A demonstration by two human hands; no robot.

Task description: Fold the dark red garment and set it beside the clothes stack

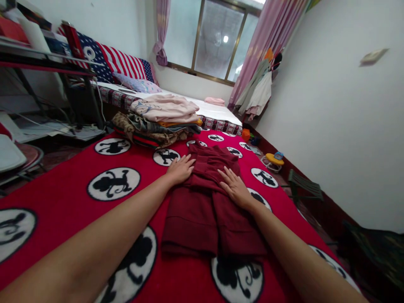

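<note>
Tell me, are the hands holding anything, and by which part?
Nothing is gripped. Both hands lie flat and open on the dark red garment: the left hand on its upper left edge, the right hand on its middle right.

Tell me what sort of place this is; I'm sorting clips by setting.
Most likely a home bedroom. A bed stands under a curtained window, folded clothes are stacked nearby, and both hands, the left hand and the right hand, lie flat on a dark red garment spread over a red blanket.
</note>
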